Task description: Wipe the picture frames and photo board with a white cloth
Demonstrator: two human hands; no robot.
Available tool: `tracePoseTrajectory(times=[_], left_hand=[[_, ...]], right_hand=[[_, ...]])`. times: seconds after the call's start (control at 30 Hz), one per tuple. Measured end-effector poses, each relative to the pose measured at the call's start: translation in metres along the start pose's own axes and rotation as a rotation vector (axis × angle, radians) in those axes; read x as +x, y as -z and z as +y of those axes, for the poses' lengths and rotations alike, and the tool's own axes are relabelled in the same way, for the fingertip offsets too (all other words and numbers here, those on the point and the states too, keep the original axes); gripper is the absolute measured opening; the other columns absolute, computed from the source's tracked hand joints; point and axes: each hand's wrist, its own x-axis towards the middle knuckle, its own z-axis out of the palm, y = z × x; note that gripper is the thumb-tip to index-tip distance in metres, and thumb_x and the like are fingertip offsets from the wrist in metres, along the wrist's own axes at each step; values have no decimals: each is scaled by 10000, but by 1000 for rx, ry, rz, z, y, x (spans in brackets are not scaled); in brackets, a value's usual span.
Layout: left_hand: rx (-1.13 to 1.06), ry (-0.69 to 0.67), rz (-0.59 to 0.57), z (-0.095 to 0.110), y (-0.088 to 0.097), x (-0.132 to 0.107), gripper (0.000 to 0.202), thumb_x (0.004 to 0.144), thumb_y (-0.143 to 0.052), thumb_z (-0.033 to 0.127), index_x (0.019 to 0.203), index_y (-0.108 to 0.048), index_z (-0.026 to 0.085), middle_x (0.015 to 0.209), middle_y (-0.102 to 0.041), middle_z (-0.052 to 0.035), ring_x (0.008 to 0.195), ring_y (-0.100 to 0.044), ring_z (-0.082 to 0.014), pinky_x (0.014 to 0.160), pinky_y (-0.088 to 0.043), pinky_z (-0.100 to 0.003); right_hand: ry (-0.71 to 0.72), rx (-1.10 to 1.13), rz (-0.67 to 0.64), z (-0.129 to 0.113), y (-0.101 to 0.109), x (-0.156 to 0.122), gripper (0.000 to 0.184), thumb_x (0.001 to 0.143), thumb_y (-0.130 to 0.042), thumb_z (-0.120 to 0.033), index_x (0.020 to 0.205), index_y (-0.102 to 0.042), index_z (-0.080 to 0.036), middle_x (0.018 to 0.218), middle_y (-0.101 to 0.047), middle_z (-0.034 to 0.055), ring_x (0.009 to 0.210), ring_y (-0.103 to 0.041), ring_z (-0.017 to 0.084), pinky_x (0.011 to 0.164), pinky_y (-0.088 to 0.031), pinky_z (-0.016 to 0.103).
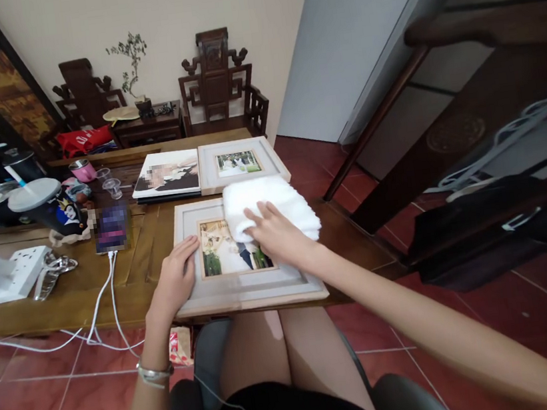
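A pale wooden picture frame (245, 293) with a wedding photo lies flat at the near edge of the low wooden table (152, 244). My left hand (177, 278) rests flat on its left border, fingers stretched out. My right hand (277, 235) lies on a folded white towel (268, 202) that covers the frame's upper right part, fingers extended and pressing on the cloth over the glass.
A second framed photo (240, 163) and a photo album (167, 175) lie behind. A phone (111, 229) with white cables, a power strip (17, 269), cups and a lidded tumbler (49, 207) fill the table's left. Dark carved chairs stand at the wall; a wooden bench (471, 138) is on the right.
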Motion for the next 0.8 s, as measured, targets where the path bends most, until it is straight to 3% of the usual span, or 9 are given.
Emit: tracePoseTrajectory(times=[0.23,0.37,0.5,0.67,0.8], left_hand=[[15,-6,19,1,-2,-1,386,916,-396,157,1205,-648,106,1307,-626,-137,1276,-545,-224,1132,-399,-449],[50,-4,-12,1,-2,-1,412,922,-386,166,1254,-611,71,1378,-560,-158,1325,-491,-231,1154,-365,-444],[68,2,-46,1,-1,-1,424,939,-378,202,1266,-596,41,1397,-535,-178,1350,-458,-240,1162,-349,-442],[61,-8,-63,0,1,-1,416,934,-388,210,1262,-608,81,1385,-550,-162,1340,-472,-252,1151,-359,-477],[62,-11,-61,-1,1,0,414,932,-393,215,1261,-609,84,1380,-558,-160,1335,-479,-245,1149,-365,-465]], right_hand=[[181,206,-188,-30,45,-80,494,706,-490,58,1117,-702,-114,1378,-529,214,1293,-464,389,1062,-385,513],[233,393,-137,-40,49,-92,599,648,-452,95,1124,-700,-170,1397,-529,169,1308,-468,334,1059,-417,482],[162,404,2,-36,21,-65,625,618,-465,104,1153,-678,-138,1446,-473,181,1383,-354,347,1088,-378,514],[-14,209,155,-4,-5,-3,594,693,-460,94,1216,-646,-120,1528,-356,163,1412,-268,390,1120,-265,601],[-8,122,99,6,-8,23,552,759,-450,63,1239,-640,-131,1551,-326,121,1402,-230,457,1088,-249,661]])
